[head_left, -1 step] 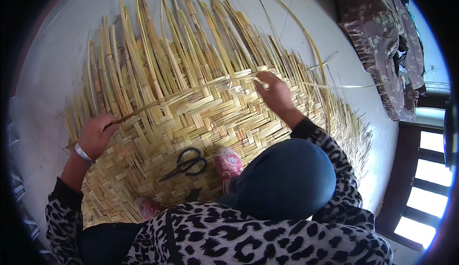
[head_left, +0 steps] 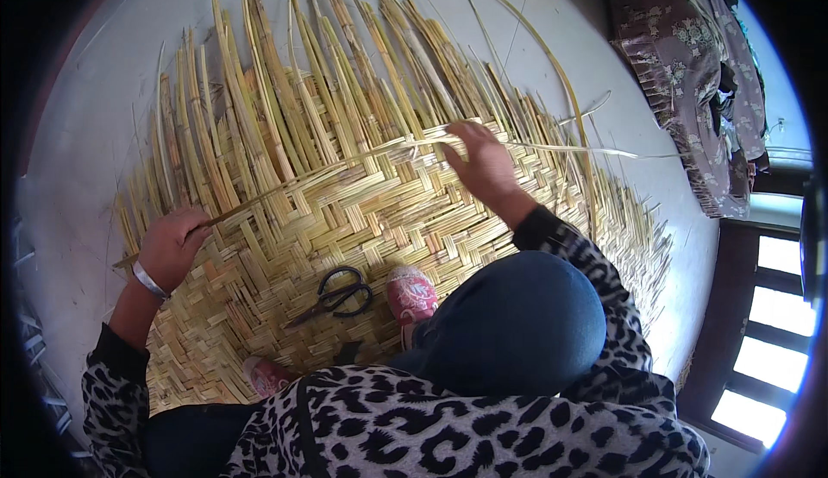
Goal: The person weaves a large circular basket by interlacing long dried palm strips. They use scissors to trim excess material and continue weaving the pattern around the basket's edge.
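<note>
Long, thin strip [head_left: 280, 188] (gently bowed) across straw-coloured woven mat [head_left: 379, 212].

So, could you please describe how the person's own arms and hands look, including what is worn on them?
Both arms wear long sleeves in a grey and black leopard print, ending in plain dark cuffs. The left hand has no glove, and a pale, shiny band circles its wrist. The right hand is gloveless too, with no band visible.
</note>
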### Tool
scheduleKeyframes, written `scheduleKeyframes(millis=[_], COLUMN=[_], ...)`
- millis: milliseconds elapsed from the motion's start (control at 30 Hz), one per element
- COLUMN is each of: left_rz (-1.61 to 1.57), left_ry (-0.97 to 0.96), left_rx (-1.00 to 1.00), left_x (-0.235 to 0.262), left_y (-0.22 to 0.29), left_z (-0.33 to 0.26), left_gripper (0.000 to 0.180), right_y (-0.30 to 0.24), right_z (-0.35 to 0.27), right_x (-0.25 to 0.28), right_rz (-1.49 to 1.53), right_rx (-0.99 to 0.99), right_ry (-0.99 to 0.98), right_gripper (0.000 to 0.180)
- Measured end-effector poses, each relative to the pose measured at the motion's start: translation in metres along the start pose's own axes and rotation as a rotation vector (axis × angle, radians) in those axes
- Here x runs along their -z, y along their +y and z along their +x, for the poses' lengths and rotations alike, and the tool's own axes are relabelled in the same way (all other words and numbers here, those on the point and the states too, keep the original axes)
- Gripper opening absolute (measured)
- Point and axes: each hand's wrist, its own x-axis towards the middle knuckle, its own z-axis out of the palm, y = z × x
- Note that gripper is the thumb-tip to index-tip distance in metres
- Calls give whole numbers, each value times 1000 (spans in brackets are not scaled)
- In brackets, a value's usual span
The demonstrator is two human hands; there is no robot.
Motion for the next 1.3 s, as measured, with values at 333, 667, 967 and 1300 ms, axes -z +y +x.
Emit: scheduleKeyframes(millis=[333, 667, 967, 1300], left_rz=[226, -84, -381, 63], left_ry=[217, 30, 163, 263], left_rx=[257, 456, 569, 327], left_x=[16, -64, -124, -113], left_y=[-83, -83, -108, -77], left_z=[-5, 94, 115, 95], left_gripper=[25, 56, 32, 35], right_y=[-52, -93, -179, -204], right_z=[78, 157, 170, 161], right_x=[-15, -44, -132, -193], right_rz=[-29, 591, 972, 883], right_rx=[94, -369, -603, -505], right_ry=[-624, -527, -595, -555], right_gripper=[26, 22, 20, 28])
